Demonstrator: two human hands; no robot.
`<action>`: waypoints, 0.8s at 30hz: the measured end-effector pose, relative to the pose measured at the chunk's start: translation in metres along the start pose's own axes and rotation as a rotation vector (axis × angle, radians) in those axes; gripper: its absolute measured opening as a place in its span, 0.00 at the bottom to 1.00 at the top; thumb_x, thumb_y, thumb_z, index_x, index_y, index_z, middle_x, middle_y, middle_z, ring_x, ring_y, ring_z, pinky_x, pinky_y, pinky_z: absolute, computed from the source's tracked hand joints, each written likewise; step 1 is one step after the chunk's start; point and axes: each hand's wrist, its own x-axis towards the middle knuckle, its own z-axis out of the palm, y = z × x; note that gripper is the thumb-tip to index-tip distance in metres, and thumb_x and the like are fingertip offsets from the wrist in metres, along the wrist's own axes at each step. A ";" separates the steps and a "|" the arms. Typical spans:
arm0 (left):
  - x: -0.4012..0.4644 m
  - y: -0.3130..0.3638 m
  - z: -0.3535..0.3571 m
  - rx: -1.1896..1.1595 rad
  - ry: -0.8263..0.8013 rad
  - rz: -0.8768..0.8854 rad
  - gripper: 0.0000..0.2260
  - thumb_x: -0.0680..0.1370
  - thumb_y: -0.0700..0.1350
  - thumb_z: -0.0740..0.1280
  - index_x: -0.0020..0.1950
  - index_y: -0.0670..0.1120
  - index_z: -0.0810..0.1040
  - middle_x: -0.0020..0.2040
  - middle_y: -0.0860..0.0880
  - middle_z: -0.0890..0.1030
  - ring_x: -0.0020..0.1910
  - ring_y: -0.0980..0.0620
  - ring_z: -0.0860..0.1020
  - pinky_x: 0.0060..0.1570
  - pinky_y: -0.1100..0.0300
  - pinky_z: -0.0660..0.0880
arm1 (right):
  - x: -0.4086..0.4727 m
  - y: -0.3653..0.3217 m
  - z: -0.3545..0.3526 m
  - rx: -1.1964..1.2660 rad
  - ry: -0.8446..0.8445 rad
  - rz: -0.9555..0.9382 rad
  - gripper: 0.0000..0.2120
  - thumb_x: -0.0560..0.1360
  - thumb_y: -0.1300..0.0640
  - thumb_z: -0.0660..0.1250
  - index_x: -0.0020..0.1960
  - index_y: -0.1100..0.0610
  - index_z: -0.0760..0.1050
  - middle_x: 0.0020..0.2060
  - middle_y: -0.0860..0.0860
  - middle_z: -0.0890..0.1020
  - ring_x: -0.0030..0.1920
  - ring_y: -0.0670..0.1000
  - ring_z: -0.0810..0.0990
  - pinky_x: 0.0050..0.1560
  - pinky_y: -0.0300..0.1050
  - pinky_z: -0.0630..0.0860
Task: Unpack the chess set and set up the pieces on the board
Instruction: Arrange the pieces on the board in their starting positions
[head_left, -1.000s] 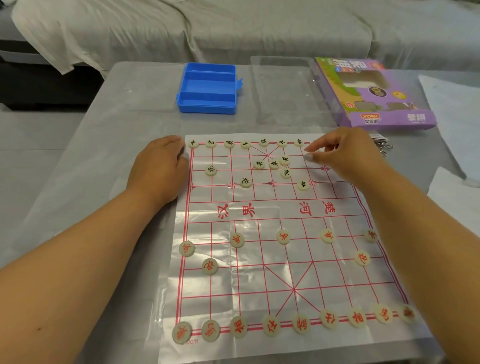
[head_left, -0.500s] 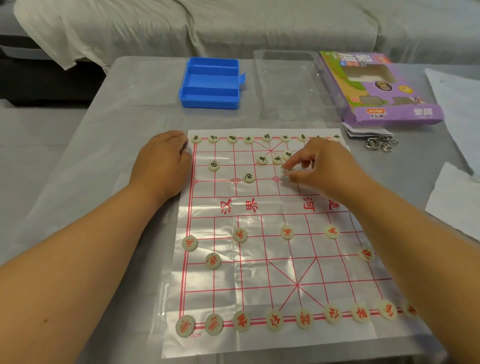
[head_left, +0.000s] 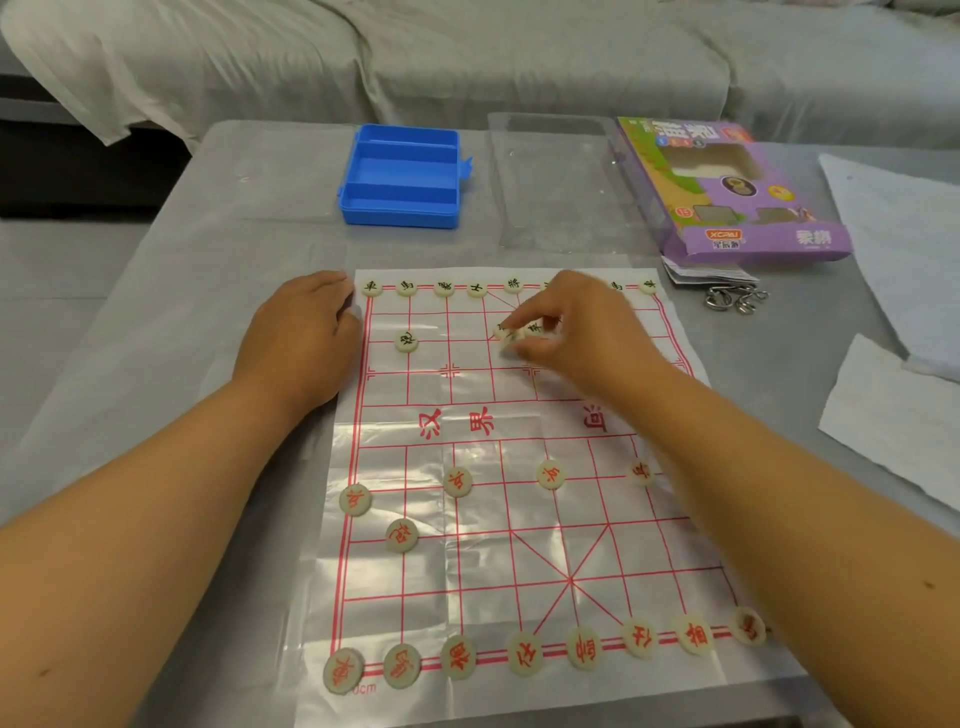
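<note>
Over the far half of the board, the right hand reaches in from the near right, fingers curled down, thumb and fingertips pinching a pale disc piece among a small cluster of black-lettered pieces by the palace diagonals. The left hand lies flat and relaxed on the table just off the board's far-left corner, its fingertips meeting the sheet's edge, forearm stretched back toward the camera. The thin plastic sheet, printed with a red grid, sits creased at the table's near edge. Black-lettered pieces line its far rank, with one alone two rows nearer; red-lettered pieces fill the near rank and stand scattered in the rows above it. The middle of the board, around the river characters, lies open between the forearms. Beyond the board, well apart from it, stand a blue compartment box, a clear plastic tray and the purple game carton, metal rings just beside the carton. White paper sheets rest at the right.
</note>
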 end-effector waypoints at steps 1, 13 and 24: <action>0.000 0.000 0.000 -0.002 0.000 0.002 0.20 0.82 0.46 0.54 0.72 0.43 0.67 0.72 0.45 0.69 0.71 0.45 0.66 0.71 0.51 0.61 | -0.001 0.013 -0.010 0.040 0.062 0.054 0.13 0.69 0.48 0.73 0.52 0.48 0.82 0.35 0.42 0.70 0.37 0.43 0.71 0.39 0.36 0.66; -0.001 0.001 -0.002 -0.003 -0.010 -0.006 0.20 0.82 0.46 0.54 0.72 0.42 0.67 0.72 0.44 0.69 0.71 0.44 0.65 0.71 0.50 0.61 | -0.019 0.087 -0.028 0.112 0.139 0.361 0.14 0.69 0.50 0.74 0.53 0.51 0.82 0.34 0.45 0.74 0.33 0.46 0.70 0.32 0.38 0.64; -0.003 0.004 -0.003 -0.013 -0.015 -0.022 0.20 0.82 0.46 0.54 0.73 0.43 0.67 0.72 0.45 0.68 0.71 0.45 0.65 0.71 0.50 0.61 | -0.038 0.059 -0.021 0.031 0.032 0.205 0.16 0.68 0.46 0.73 0.55 0.46 0.80 0.40 0.44 0.72 0.38 0.45 0.69 0.39 0.39 0.68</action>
